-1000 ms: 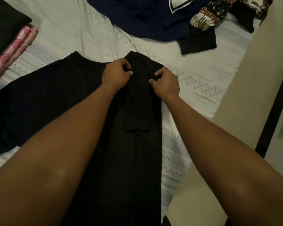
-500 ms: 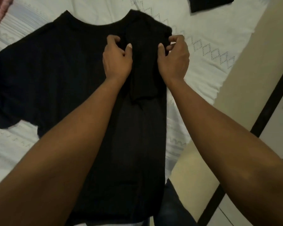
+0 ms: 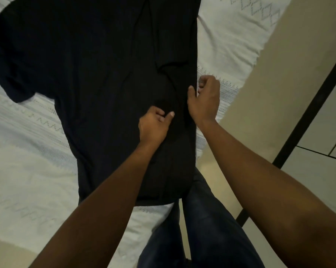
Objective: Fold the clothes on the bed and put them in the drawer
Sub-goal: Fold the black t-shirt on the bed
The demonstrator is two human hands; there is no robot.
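A black T-shirt (image 3: pixel 97 70) lies spread on the white patterned bedsheet (image 3: pixel 24 151), its right side folded inward in a long strip. My left hand (image 3: pixel 153 126) rests on the folded strip near the shirt's lower middle, its fingers curled into the cloth. My right hand (image 3: pixel 204 99) sits at the shirt's right folded edge, thumb on the cloth and fingers curled round the fold. The shirt's left sleeve (image 3: pixel 12 88) lies flat and unfolded at the left.
The bed's edge runs diagonally at the right, with beige floor (image 3: pixel 269 64) beyond it. A dark-framed cabinet or door (image 3: pixel 308 120) stands at the far right. My legs in dark jeans (image 3: pixel 202 229) are by the bed's near corner.
Both hands have slid down from the collar and shoulder to the middle of the folded strip. The view has tilted down, so the other clothes at the top are out of sight.
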